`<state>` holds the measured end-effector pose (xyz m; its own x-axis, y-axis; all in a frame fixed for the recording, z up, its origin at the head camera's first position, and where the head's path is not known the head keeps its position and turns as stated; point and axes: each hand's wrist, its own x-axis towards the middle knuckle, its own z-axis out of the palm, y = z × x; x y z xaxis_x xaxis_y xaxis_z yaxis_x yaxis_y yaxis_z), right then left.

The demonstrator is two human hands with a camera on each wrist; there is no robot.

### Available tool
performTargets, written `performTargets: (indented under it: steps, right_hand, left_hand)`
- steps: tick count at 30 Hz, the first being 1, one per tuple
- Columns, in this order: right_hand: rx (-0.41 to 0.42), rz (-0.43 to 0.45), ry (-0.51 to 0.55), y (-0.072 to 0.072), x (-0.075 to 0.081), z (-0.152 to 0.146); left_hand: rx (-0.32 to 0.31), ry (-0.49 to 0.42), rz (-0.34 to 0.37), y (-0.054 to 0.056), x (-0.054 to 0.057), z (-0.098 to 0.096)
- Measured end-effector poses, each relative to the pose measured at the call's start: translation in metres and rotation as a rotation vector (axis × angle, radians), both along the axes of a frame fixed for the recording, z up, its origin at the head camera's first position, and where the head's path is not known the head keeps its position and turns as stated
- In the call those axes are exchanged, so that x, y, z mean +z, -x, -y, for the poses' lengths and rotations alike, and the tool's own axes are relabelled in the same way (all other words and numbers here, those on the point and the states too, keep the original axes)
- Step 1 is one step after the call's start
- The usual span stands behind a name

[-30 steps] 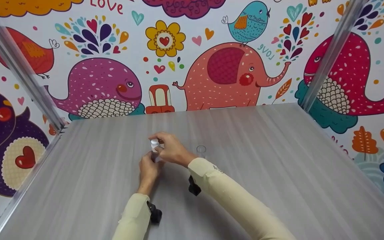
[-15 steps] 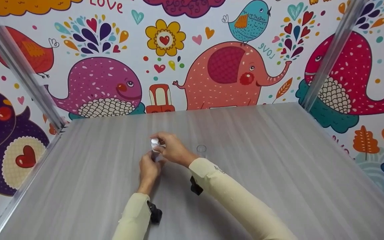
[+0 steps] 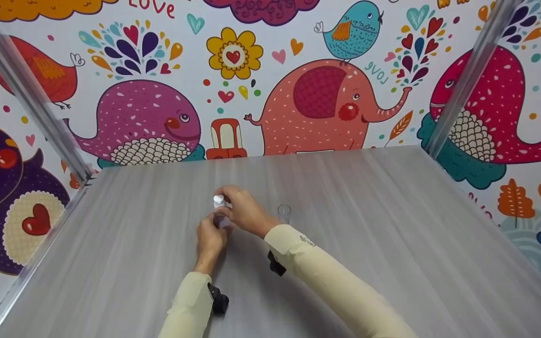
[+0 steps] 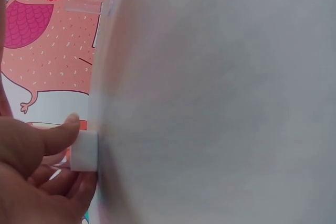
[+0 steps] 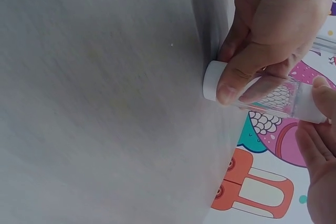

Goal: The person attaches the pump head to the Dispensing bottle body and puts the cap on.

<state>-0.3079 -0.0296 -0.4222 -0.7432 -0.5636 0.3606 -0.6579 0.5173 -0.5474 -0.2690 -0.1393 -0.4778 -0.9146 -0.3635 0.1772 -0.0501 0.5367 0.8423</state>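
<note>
A patterned wall (image 3: pixel 176 61) rises behind and beside the grey table (image 3: pixel 111 263), and two pale sleeves (image 3: pixel 336 277) reach in over the table's near side. Over the table, left of its middle, the right hand (image 3: pixel 247 211) pinches the upper white end (image 5: pixel 307 103) of a clear bottle (image 5: pixel 281 100), while the left hand (image 3: pixel 210 238) grips lower down, by its lower white end (image 4: pixel 85 151); the bottle is upright, though whether it touches the table I cannot tell, and a small clear cup (image 3: pixel 284 212) stands on the table just right of the hands.
</note>
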Motion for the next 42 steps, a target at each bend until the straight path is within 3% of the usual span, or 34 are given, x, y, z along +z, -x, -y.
performTargets:
  steps: [7,16,21,27,42]
  right_hand:
    - [-0.01,0.016,0.045,0.0004,-0.0064,0.0]
    - [-0.074,0.143,0.11,-0.0044,-0.0099,0.0013]
    - [-0.067,0.186,0.172,-0.0076,-0.0085,0.0018]
    - [-0.028,0.181,0.224,-0.0072,-0.0064,0.0018]
    - [-0.016,0.185,0.215,-0.0084,-0.0108,0.0065]
  left_hand:
    - [-0.01,-0.001,-0.005,-0.0025,0.0,-0.0003]
    - [0.001,-0.031,-0.05,-0.0029,-0.0008,-0.001]
    - [-0.013,-0.025,-0.066,-0.0036,-0.0002,-0.0006]
    - [-0.043,0.005,-0.086,-0.0038,0.0008,0.0018]
    - [-0.028,0.005,-0.065,-0.0031,0.0011,0.0033]
